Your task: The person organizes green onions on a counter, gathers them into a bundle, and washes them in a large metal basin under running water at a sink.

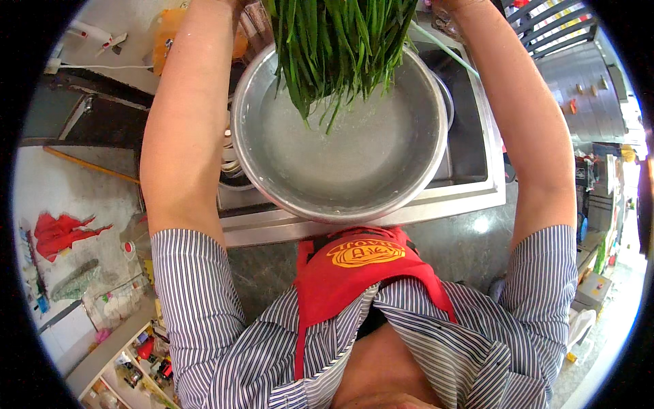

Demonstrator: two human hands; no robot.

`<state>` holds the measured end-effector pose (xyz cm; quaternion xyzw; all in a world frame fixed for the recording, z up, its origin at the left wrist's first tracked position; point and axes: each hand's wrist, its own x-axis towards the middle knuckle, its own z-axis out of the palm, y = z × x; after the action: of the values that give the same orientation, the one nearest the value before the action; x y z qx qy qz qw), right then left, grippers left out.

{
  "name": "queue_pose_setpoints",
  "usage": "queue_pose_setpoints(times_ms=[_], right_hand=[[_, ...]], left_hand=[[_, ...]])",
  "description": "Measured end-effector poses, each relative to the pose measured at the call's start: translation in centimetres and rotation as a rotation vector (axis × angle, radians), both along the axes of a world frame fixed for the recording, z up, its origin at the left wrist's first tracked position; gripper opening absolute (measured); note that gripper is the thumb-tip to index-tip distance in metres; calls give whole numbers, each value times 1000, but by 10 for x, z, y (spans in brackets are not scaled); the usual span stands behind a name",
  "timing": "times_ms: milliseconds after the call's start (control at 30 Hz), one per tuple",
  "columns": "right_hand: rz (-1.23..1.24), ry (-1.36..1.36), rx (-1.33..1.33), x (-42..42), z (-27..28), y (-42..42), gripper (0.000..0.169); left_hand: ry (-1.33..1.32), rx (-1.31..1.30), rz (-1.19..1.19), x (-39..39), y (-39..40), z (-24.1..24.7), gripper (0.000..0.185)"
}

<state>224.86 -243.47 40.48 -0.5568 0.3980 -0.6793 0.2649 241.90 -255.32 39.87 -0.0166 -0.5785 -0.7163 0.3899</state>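
A thick bunch of long, flat green leaves, like garlic chives (342, 46), hangs down over the far part of a large round metal basin (337, 158). Its lower tips are above the basin, which holds cloudy liquid, seemingly water. Both my forearms reach forward on either side of the basin. My hands lie at or beyond the top edge of the picture; only the wrist areas show, so their hold on the bunch cannot be seen.
The basin sits over a metal-edged sink (460, 197). Dishes (231, 163) are partly hidden at its left. A pale green hose (447, 48) crosses the sink's right side. Large metal pots (582, 92) stand at the right, and a shelf with small items (127, 368) is at lower left.
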Motion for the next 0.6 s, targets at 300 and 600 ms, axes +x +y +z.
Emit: queue_pose_setpoints(times_ms=[300, 600], right_hand=[[47, 56, 53, -28, 23, 16, 54], [146, 85, 203, -100, -12, 34, 48]], left_hand=[[91, 69, -126, -27, 21, 11, 62], [146, 100, -231, -76, 47, -37, 64]])
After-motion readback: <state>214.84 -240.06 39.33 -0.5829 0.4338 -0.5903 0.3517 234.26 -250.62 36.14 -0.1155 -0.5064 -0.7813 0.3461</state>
